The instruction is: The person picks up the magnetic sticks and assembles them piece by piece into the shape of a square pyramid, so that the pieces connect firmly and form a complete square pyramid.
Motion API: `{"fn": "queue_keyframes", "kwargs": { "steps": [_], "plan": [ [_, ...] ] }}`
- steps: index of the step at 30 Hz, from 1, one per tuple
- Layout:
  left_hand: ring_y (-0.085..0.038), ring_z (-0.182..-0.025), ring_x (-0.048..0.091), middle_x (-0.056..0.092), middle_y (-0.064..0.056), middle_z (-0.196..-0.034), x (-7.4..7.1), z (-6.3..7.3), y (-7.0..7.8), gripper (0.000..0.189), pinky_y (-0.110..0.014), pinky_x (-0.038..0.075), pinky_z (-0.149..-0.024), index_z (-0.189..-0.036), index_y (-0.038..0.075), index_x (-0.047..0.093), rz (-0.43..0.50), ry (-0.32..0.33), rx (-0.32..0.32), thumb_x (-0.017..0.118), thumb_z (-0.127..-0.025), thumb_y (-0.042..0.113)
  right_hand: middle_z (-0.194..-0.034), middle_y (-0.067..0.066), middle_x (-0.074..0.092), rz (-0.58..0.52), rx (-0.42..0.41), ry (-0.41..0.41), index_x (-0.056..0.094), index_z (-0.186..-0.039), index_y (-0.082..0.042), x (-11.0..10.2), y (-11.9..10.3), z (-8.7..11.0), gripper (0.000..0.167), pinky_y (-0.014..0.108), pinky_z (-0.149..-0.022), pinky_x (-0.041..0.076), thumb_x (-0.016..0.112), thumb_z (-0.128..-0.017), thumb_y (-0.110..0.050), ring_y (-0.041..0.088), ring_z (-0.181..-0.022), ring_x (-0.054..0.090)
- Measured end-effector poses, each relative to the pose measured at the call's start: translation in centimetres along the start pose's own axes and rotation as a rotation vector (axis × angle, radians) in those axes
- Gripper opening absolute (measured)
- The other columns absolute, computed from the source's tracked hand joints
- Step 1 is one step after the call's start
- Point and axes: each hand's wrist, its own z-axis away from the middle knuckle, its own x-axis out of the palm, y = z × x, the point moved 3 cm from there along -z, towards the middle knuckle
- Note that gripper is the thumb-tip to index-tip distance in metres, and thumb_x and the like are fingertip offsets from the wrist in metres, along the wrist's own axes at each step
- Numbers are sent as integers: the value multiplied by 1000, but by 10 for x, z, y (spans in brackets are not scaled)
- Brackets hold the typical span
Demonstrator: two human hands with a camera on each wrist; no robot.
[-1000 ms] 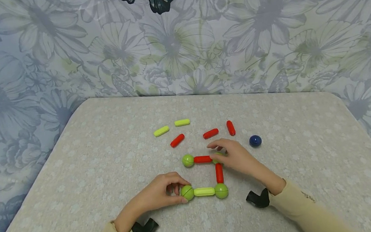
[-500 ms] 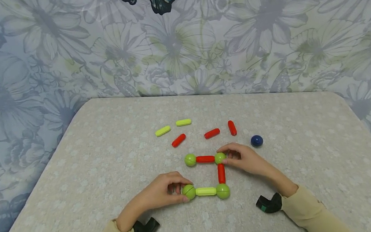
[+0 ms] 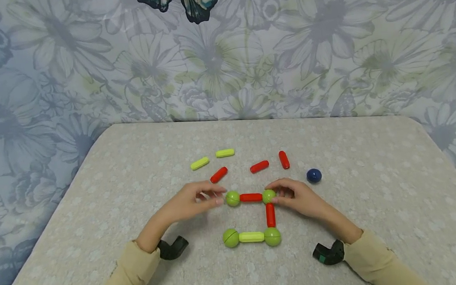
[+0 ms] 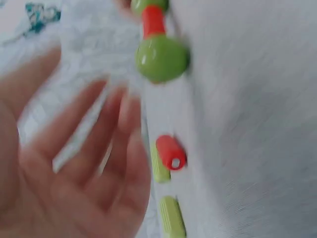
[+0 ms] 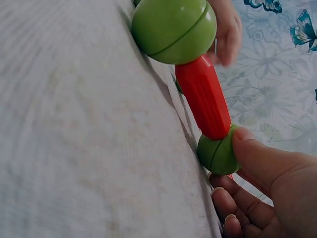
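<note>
Green balls and rods are joined in a three-sided shape on the table. My right hand [image 3: 298,196] pinches its far right green ball [image 5: 218,152] between thumb and fingers. From that ball a red rod [image 3: 251,197] runs left to the far left green ball [image 3: 233,198], and another red rod [image 5: 204,96] runs toward me to the near right ball [image 3: 272,237]. A yellow-green rod [image 3: 251,237] links that one to the near left ball [image 3: 231,238]. Just left of the far left ball is my left hand [image 3: 194,200], fingers spread and holding nothing in the left wrist view.
Behind the shape lie loose red rods [image 3: 259,166] and two loose yellow-green rods [image 3: 199,163]. A dark blue ball [image 3: 314,175] sits to the right, beyond the right hand. A flower-patterned cloth [image 3: 213,62] hangs behind the table [image 3: 355,149].
My left hand has let go of the near left ball and moved away from me to beside the far left ball. My right hand has settled its pinch on the far right ball.
</note>
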Motion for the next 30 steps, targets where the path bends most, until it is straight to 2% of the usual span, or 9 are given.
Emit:
{"fn": "queue_keyframes", "kwargs": {
  "steps": [4, 6, 11, 13, 15, 17, 21, 26, 30],
  "plan": [
    [-24, -100, 55, 60, -10, -115, -20, -21, -19, 33, -40, 46, -81, -120, 2, 61, 36, 229, -184, 61, -93, 21, -88, -3, 58, -6, -7, 2, 65, -113, -15, 1, 0, 1, 26, 26, -60, 42, 68, -87, -19, 16, -72, 51],
    [-26, -102, 55, 60, -11, -114, -26, -28, -31, 33, -40, 46, -81, -121, 3, 61, 41, 323, -246, 61, -93, 20, -89, -3, 58, -8, -13, 0, 65, -112, -16, 2, 0, 1, 25, 27, -60, 42, 68, -87, -19, 16, -71, 51],
    [-29, -99, 53, 59, -14, -112, -37, -34, -54, 30, -41, 45, -79, -117, 2, 63, -53, 548, -295, 65, -90, 14, -89, -4, 58, -5, -22, -5, 65, -112, -15, 6, 0, 0, 25, 26, -60, 42, 69, -87, -19, 15, -71, 50],
    [-31, -100, 51, 56, -16, -115, -41, -34, -59, 31, -43, 44, -80, -117, 2, 63, -113, 603, -309, 67, -88, 13, -89, -5, 58, 3, -31, -1, 65, -111, -14, 6, 0, 0, 25, 26, -60, 42, 69, -87, -19, 14, -71, 50],
    [-34, -103, 49, 53, -18, -119, -45, -34, -63, 35, -46, 42, -82, -119, 2, 62, -154, 593, -325, 69, -87, 13, -89, -4, 58, 6, -42, 5, 65, -111, -13, 6, 0, 0, 25, 26, -60, 41, 69, -87, -18, 14, -71, 50],
    [-36, -105, 49, 53, -20, -121, -46, -37, -66, 37, -47, 41, -85, -120, 1, 61, -170, 537, -336, 70, -86, 13, -89, -5, 58, 9, -41, 11, 66, -111, -13, 5, 0, 0, 25, 26, -59, 41, 69, -87, -18, 14, -70, 50],
    [-31, -94, 55, 61, -17, -108, -48, -41, -70, 31, -42, 45, -78, -112, 0, 65, -191, 459, -368, 71, -84, 11, -89, -5, 58, 9, -20, 3, 65, -112, -16, 3, -1, -1, 25, 26, -60, 41, 69, -87, -19, 15, -71, 50],
    [-28, -85, 57, 64, -15, -98, -49, -40, -68, 24, -38, 47, -70, -105, 0, 68, -232, 475, -392, 70, -84, 12, -90, -4, 58, 4, -11, 2, 65, -112, -16, 1, -1, -1, 26, 26, -60, 42, 69, -87, -19, 15, -71, 50],
    [-29, -88, 59, 65, -16, -99, -50, -34, -63, 26, -38, 49, -69, -107, -1, 67, -191, 507, -392, 70, -85, 14, -89, -4, 58, 3, -12, 5, 65, -112, -16, 0, -1, 0, 25, 26, -60, 42, 69, -87, -19, 15, -71, 50]
  ]
}}
